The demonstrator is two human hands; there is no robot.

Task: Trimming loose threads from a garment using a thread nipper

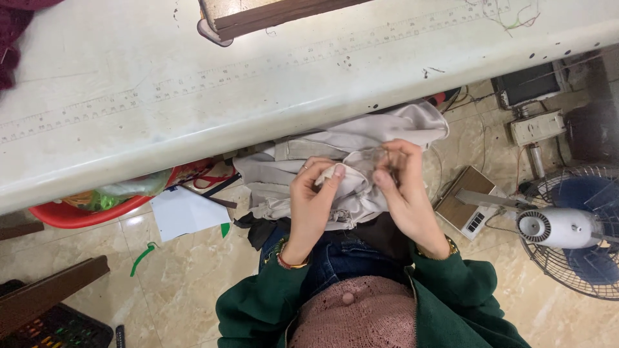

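- Grey fabric garment (361, 161): bunched in lap, below white bench (193, 96) edge.
- Left hand (313, 203), right hand (403, 193): fingers pinched on cloth folds.
- Probably light, soft, floppy; best gripped along a seam between fingers.

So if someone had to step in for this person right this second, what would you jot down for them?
Left hand: pinching a fold of the pale cloth, thumb on top.
Right hand: gripping the same cloth close by, fingers curled at a small spot; what it pinches there is too small to tell.
Cloth: bunched on the lap, below the edge of the white table, partly hanging toward the floor.
Around: red basin under the table, fan on the floor to the right.
Done: cloth gathered in both hands.
Left: whatever is being worked at that spot looks unfinished; I cannot judge more.
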